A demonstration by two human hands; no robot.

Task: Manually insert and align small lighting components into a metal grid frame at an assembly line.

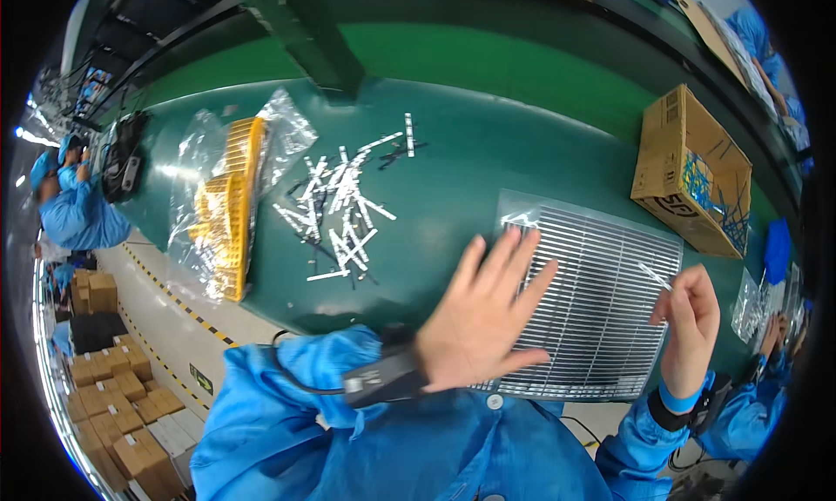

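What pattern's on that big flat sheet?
The sheet has dark and pale stripes, clearest in the head view.

Relative to the striped sheet: the left hand covers part of its left edge; contact between the two cannot be determined. At its right side, the fingers of the right hand conceal the lower end of a thin white strip. To its left, loose strips overlap, obscuring one another. Above right, blue pieces are too small to distinguish. Far right, a co-worker's sleeve is partly cut off.
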